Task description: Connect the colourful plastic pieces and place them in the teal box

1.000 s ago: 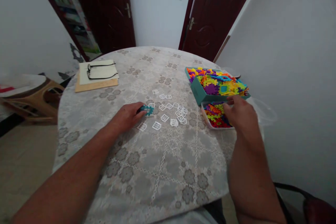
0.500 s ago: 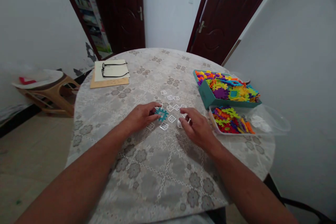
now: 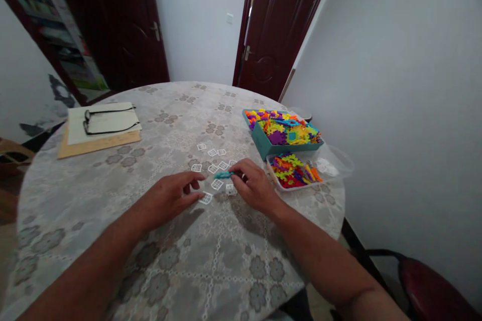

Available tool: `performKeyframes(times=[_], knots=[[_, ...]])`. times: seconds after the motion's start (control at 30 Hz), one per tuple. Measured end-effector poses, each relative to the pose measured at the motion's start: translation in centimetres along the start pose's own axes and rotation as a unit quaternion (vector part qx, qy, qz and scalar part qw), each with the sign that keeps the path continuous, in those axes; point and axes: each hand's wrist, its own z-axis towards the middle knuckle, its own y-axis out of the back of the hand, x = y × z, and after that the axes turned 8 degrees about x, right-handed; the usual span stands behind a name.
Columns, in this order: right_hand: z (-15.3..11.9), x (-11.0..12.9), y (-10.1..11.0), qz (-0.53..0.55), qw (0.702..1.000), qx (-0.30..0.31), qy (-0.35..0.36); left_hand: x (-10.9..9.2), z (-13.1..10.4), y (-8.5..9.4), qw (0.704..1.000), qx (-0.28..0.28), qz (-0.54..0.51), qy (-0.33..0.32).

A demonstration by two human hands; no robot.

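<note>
Looking across a round table [image 3: 214, 281], with a teal box [image 3: 265, 146] heaped with coloured pieces [image 3: 277, 137] toward the right and, just on the near side of it, a clear tub [image 3: 274, 179] of more. Closest in, the right hand [image 3: 254, 185], pinching thumb and fingers on one end of a toothed teal piece [image 3: 222, 175], tipped nearly edge-on above the tabletop. Held half a second ago in the left hand [image 3: 169, 193]; now passed across, apparently, freeing the left. Loosely curved there, thumb and fingers well parted on nothing visible. Smallest, white lattice pieces [image 3: 217, 184], scattered below; cannot tell whether touched by the left thumb.
</note>
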Motion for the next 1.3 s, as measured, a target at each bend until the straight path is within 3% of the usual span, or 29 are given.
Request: performKeyframes(times=[0.23,0.4,0.57,0.7,0.87,1.07,1.2,1.3], knots=[[1.3,-3.2,10.5,-0.055,0.965,-0.227,-0.121,3.2,-1.3,2.0,0.99,0.018,0.126,0.054],[2.6,-7.7,16.3,-0.13,0.934,-0.265,-0.203,3.7,-1.7,1.9,0.983,0.053,0.152,0.083],[3.1,-13.0,20.2,-0.175,0.892,-0.341,-0.241,4.0,-1.4,1.4,0.984,0.075,0.145,0.075],[2.9,-16.5,22.9,-0.252,0.857,-0.334,-0.299,4.6,-1.1,1.3,0.985,0.085,0.136,0.062],[3.0,-18.8,23.6,-0.307,0.849,-0.307,-0.3,5.0,-1.0,1.3,0.984,0.099,0.141,0.054],[3.8,-19.0,22.9,-0.331,0.863,-0.26,-0.279,5.0,-0.8,1.2,0.984,0.091,0.14,0.061],[3.2,-16.4,21.4,-0.331,0.871,-0.269,-0.243,5.4,-0.6,1.0,0.987,0.076,0.127,0.057],[1.9,-12.3,17.6,-0.3,0.9,-0.273,-0.158,5.5,-0.5,0.6,0.986,0.076,0.14,0.047]])
